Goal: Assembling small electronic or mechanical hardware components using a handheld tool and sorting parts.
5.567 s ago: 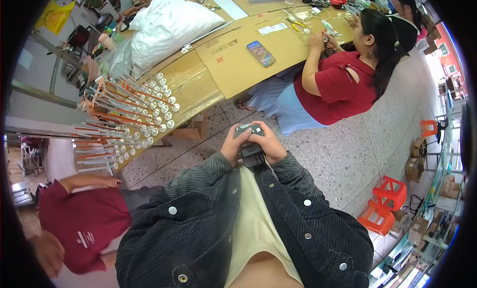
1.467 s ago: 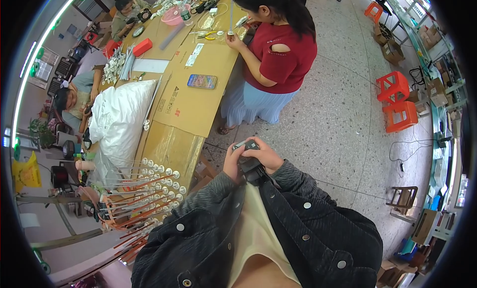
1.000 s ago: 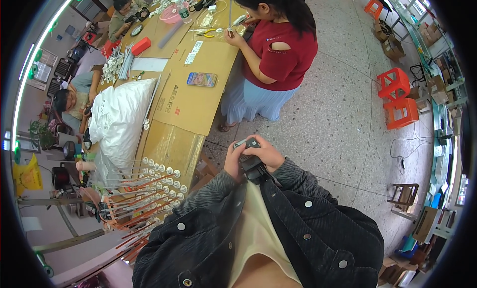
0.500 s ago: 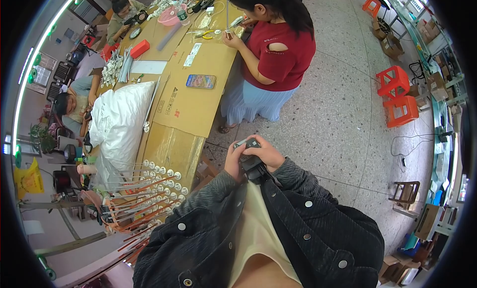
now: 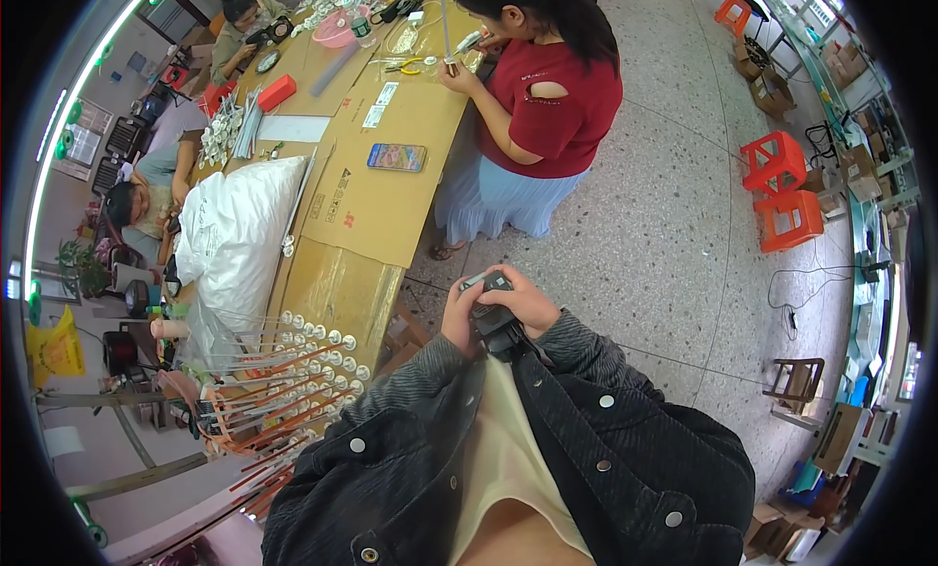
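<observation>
In front of my chest, both hands grip a small black box-shaped device (image 5: pixel 492 318) with buttons or a panel on top. What kind of device it is I cannot tell. My left hand (image 5: pixel 457 319) wraps its left side, the thumb lying along the top edge. My right hand (image 5: pixel 532 304) closes round the other side, thumb on the upper face. A dark strap or cable seems to run from the device's lower end toward my jacket. Both hands are away from the table.
A cardboard-covered table (image 5: pixel 366 209) bears a phone (image 5: pixel 397 157), a white sack (image 5: pixel 239 239), yellow-handled pliers (image 5: pixel 408 68) and rods with white discs (image 5: pixel 327 356). A person in red (image 5: pixel 557 107) stands at its right edge; two others sit across it. Red stools (image 5: pixel 789 219) stand right.
My hands and the black device stay in place. The person in red has shifted the hands slightly, and a thin rod there stands a little differently.
</observation>
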`<move>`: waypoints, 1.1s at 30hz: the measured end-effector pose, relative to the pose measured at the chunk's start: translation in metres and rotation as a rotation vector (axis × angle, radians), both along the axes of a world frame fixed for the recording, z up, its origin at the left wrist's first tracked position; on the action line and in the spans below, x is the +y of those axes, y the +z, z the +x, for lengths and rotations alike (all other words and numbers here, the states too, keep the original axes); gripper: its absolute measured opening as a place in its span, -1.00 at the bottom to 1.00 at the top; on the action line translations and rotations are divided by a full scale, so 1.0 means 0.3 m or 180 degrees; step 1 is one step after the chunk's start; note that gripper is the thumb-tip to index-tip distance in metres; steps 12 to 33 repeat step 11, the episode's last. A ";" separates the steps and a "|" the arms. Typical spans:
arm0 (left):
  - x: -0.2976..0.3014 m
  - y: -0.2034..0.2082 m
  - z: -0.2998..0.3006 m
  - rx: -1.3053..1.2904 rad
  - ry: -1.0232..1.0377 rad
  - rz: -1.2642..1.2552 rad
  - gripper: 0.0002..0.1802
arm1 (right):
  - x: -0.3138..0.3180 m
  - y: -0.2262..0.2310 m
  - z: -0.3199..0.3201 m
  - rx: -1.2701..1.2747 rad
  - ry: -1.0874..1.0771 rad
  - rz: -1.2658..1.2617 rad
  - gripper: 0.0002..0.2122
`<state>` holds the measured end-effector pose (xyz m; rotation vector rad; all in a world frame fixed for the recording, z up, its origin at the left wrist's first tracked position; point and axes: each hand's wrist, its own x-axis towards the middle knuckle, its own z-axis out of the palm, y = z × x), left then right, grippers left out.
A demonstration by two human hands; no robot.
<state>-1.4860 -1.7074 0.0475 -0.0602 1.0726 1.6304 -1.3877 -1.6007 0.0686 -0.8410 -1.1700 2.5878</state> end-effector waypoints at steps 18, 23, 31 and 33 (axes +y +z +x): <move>-0.003 -0.010 0.000 0.0021 0.0058 0.0009 -0.68 | 0.002 0.002 -0.002 0.0059 0.0043 0.0006 -0.67; -0.003 -0.010 0.000 0.0021 0.0058 0.0009 -0.68 | 0.002 0.002 -0.002 0.0059 0.0043 0.0006 -0.67; -0.003 -0.010 0.000 0.0021 0.0058 0.0009 -0.68 | 0.002 0.002 -0.002 0.0059 0.0043 0.0006 -0.67; -0.003 -0.010 0.000 0.0021 0.0058 0.0009 -0.68 | 0.002 0.002 -0.002 0.0059 0.0043 0.0006 -0.67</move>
